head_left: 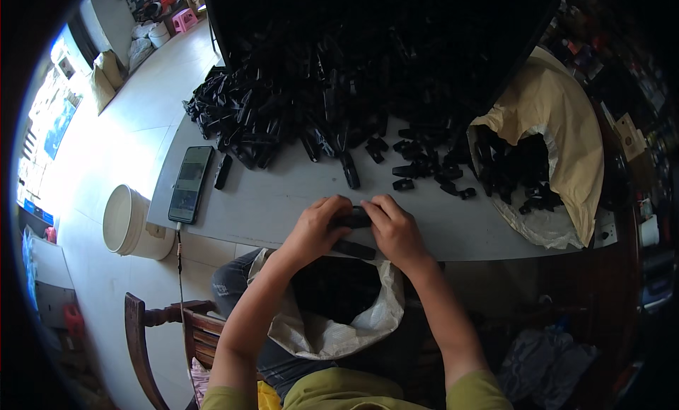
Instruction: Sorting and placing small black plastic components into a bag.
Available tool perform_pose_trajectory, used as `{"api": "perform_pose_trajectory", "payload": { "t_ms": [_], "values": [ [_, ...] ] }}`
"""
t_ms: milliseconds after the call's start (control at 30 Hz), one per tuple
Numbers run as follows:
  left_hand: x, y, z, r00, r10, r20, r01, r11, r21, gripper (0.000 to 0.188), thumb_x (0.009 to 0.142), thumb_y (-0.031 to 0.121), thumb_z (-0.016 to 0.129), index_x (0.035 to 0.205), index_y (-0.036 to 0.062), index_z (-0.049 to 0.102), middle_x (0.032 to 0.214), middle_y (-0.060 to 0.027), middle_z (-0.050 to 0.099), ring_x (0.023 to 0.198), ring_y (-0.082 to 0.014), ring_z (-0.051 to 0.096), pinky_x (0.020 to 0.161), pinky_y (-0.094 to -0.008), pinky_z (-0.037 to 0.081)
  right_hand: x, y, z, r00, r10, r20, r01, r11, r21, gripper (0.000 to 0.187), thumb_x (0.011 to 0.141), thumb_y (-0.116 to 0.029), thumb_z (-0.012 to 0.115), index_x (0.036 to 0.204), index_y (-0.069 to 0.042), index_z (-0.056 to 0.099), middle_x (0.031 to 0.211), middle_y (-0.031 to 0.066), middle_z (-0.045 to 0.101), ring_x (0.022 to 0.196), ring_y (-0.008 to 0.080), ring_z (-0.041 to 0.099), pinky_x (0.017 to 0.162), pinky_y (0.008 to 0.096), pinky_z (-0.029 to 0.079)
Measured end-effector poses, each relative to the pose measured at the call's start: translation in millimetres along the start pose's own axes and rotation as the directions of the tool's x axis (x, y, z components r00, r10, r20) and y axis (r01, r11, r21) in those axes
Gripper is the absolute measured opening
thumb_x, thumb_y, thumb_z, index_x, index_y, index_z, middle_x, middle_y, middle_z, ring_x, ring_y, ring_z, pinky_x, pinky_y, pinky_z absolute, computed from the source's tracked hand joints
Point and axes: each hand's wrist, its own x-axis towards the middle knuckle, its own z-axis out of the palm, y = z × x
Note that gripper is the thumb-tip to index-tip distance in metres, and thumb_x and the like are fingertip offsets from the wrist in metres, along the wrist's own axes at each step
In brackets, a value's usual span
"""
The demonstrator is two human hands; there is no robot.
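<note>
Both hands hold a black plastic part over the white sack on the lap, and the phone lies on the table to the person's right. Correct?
Not quite: in the head view the phone lies to the person's left. Both hands, left hand and right hand, do hold the black plastic part above the white sack.

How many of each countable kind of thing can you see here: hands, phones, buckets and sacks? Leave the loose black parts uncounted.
Hands: 2, left hand and right hand, both on a black plastic part
Phones: 1, smartphone
Buckets: 1, white bucket
Sacks: 2, tan sack and white sack
Total: 6
</note>
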Motion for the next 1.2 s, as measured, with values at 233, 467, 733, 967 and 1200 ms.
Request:
{"api": "perform_pose_trajectory", "payload": {
  "t_ms": [233,467,733,967,1200],
  "values": [
    [1,-6,-3,1.0,0.021,0.016,-0.02,0.999,-0.027,0.026,0.068,-0.004,0.075,0.092,-0.0014,0.064,0.097,-0.0137,0.065,0.092,-0.0307,0.065,0.08,-0.0343,0.052,-2,-2,-15,0.975,0.205,0.09,-0.224,0.887,0.404,0.034,0.076,0.003,0.073,0.109,-0.002,0.066,0.097,0.0082,0.065,0.069,0.013,0.061,0.063,0.0247,0.05],
    [2,-10,-6,0.998,-0.054,0.042,0.058,0.995,-0.081,0.024,0.067,-0.004,0.076,0.089,-0.0007,0.068,0.098,-0.012,0.067,0.09,-0.0267,0.066,0.08,-0.0337,0.053,-15,6,-29,0.971,0.214,0.104,-0.237,0.888,0.394,0.031,0.074,0.004,0.073,0.104,0.0,0.068,0.092,0.0078,0.065,0.072,0.0156,0.064,0.064,0.0262,0.051],
    [7,-8,-3,0.997,0.008,0.082,-0.001,0.997,-0.083,0.024,0.067,-0.004,0.077,0.089,-0.0001,0.069,0.096,-0.0113,0.067,0.089,-0.0268,0.066,0.081,-0.0339,0.053,-11,7,-13,0.98,0.156,0.123,-0.194,0.883,0.427,0.027,0.072,0.002,0.076,0.099,0.001,0.07,0.093,0.0086,0.065,0.072,0.0187,0.064,0.065,0.0285,0.053],
    [36,-5,-17,0.998,0.059,0.019,-0.062,0.966,0.25,0.032,0.084,0.011,0.065,0.115,0.0078,0.062,0.096,-0.0131,0.063,0.088,-0.0329,0.063,0.077,-0.0393,0.051,10,32,-32,0.99,0.134,0.045,-0.126,0.982,-0.142,0.027,0.083,0.0,0.064,0.11,-0.006,0.067,0.096,0.0089,0.058,0.077,0.0212,0.064,0.066,0.0315,0.054],
    [33,-7,-6,0.995,0.089,0.045,-0.098,0.941,0.323,0.033,0.081,0.008,0.067,0.113,0.007,0.059,0.099,-0.0136,0.06,0.087,-0.0341,0.061,0.077,-0.0403,0.05,20,31,-34,0.978,0.194,0.074,-0.184,0.974,-0.132,0.021,0.082,0.0,0.066,0.103,-0.003,0.066,0.088,0.0076,0.059,0.074,0.0186,0.064,0.062,0.0292,0.052]
  ]
}}
